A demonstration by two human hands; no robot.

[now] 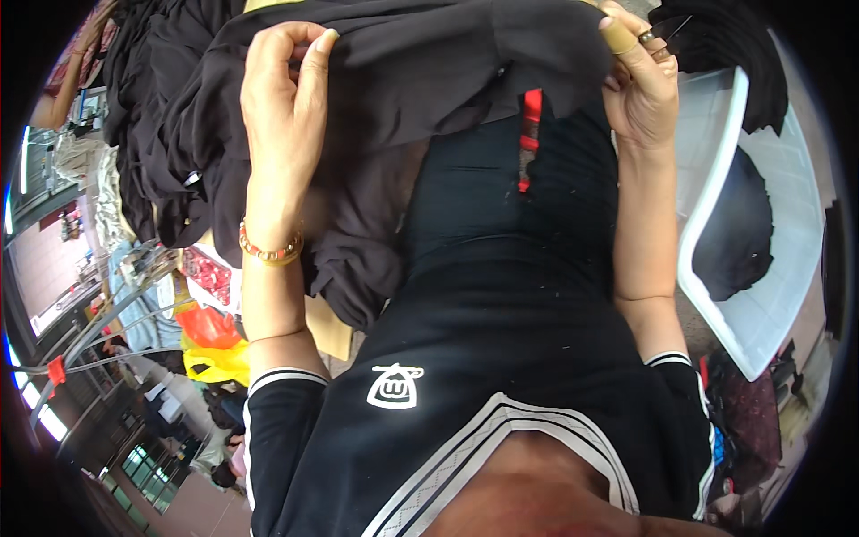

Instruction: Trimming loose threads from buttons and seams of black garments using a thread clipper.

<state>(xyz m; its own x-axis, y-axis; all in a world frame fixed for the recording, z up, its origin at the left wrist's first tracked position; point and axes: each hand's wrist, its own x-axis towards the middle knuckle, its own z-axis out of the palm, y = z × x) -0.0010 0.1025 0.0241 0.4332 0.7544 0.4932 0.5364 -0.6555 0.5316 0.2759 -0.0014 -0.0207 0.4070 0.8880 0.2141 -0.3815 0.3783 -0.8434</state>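
Observation:
A large piece of black cloth (429,76) is stretched across my lap between my two hands. My left hand (288,89) pinches its upper part between thumb and bent fingers, with a beaded bracelet at the wrist. At the cloth's right end, my right hand (642,85) is closed on the edge; its thumb wears a tan cover and a finger carries rings. A thin line, perhaps a needle or thread, sticks out past those fingers; I cannot tell which. Below the cloth, a narrow red and dark strip (530,139) hangs against my dark clothing.
More black cloth (170,116) is heaped at my left. On the right stands a white plastic bin (716,313) with dark cloth (738,228) inside, and further black cloth (734,54) hangs over its far end. Yellow (219,362) and red plastic bags (210,327) lie at the left.

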